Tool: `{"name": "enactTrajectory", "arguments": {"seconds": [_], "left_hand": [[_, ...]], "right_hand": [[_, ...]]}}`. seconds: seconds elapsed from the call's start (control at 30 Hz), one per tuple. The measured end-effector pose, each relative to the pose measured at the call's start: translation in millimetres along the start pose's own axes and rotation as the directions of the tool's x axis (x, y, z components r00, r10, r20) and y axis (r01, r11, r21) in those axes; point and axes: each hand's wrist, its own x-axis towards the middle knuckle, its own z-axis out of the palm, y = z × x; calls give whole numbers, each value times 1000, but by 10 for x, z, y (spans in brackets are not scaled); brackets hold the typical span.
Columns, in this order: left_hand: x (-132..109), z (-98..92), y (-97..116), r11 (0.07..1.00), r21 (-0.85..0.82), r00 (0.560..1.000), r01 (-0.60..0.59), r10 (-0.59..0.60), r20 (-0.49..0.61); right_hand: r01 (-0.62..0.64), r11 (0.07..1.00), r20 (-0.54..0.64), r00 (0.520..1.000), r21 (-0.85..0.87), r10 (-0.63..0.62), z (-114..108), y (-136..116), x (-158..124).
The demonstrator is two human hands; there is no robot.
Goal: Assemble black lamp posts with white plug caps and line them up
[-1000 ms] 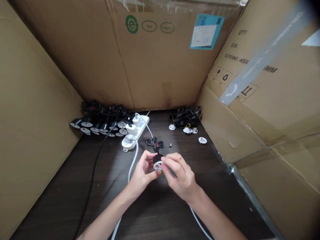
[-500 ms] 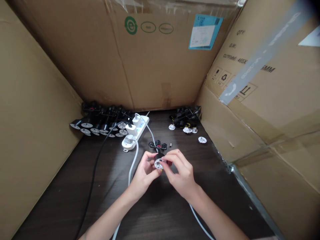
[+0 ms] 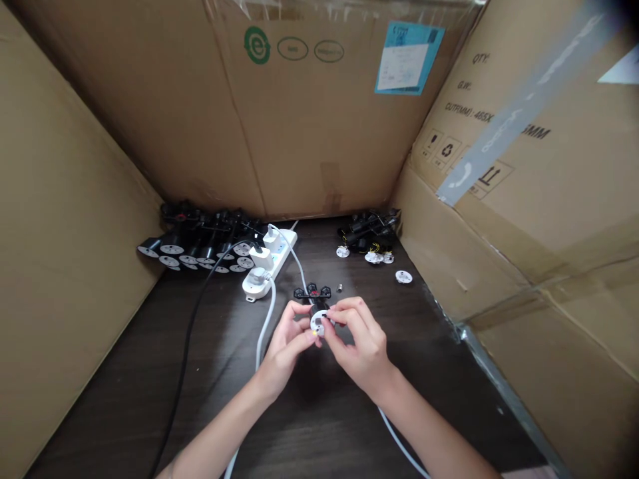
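Between both hands, near the middle of the desk, is a black cylindrical device (image 3: 312, 293) with a branching head and a red centre. Its near end carries a white round disc (image 3: 316, 324) with small dark parts and a yellow spot at the lower edge. My left hand (image 3: 287, 346) is closed around the device's left side, thumb by the disc's lower rim. On the right, thumb and index finger of my right hand (image 3: 363, 346) pinch at the disc's face and edge; they partly hide it. A small metal piece (image 3: 340, 288) lies just beyond.
A white power strip (image 3: 255, 287) with plugs stands behind to the left. Similar black devices (image 3: 200, 233) are piled at the back left. More black parts (image 3: 367, 229) with yellow wires and white discs (image 3: 404, 277) lie back right. Cardboard boxes (image 3: 309, 133) wall in the desk (image 3: 210, 386).
The device has tilted slightly, so its white disc faces me more and the yellow spot shows more clearly. Both hands keep their hold, with small finger shifts. The view has moved slightly.
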Motion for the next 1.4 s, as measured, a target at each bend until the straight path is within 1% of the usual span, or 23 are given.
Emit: {"name": "enactTrajectory", "arguments": {"seconds": [0.13,0.3,0.4,0.5,0.6,0.67,0.73,0.83,0.9,0.97,1.0,1.1,1.17,1.3,1.4], "left_hand": [[-3,5,7,1000,-14,1000,4,-4,-30],[5,-15,-26,999,30,998,12,-11,-59],[16,-27,-45,997,76,998,8,-3,-68],[26,-24,-43,994,110,998,-10,17,-59],[29,-7,-21,993,117,998,-27,33,-49],[29,4,-6,992,121,998,-27,33,-47],[30,14,4,990,138,998,-18,25,-54],[29,28,9,987,158,998,-3,14,-66],[24,43,14,987,158,998,0,10,-65],[16,60,28,985,170,997,0,12,-70],[12,68,37,983,185,997,0,15,-80],[2,78,63,971,241,994,-7,32,-101],[-4,69,65,965,260,996,-16,37,-76],[-19,39,44,960,280,1000,-7,14,-23],[-30,36,37,946,323,1000,-24,29,-11]], "right_hand": [[16,1000,18,1000,-10,-16,2,9,-13],[3,1000,35,999,0,-3,2,6,-11],[-41,998,34,999,42,39,-13,-20,15],[-147,978,32,989,150,144,-43,-52,58],[-306,900,74,952,309,299,-63,-50,94],[-408,820,157,913,401,377,-59,-29,101],[-495,737,251,869,460,426,-41,-6,96],[-604,604,386,797,520,465,-7,5,77],[-661,522,470,750,539,465,12,-1,66],[-689,467,521,725,555,450,22,-11,63],[-691,453,532,723,564,441,24,-16,64],[-674,458,534,738,579,412,15,-23,80],[-670,484,528,742,563,413,3,-22,89],[-682,531,506,730,503,459,-17,-16,96],[-644,603,468,762,471,448,-21,-16,100]]}}
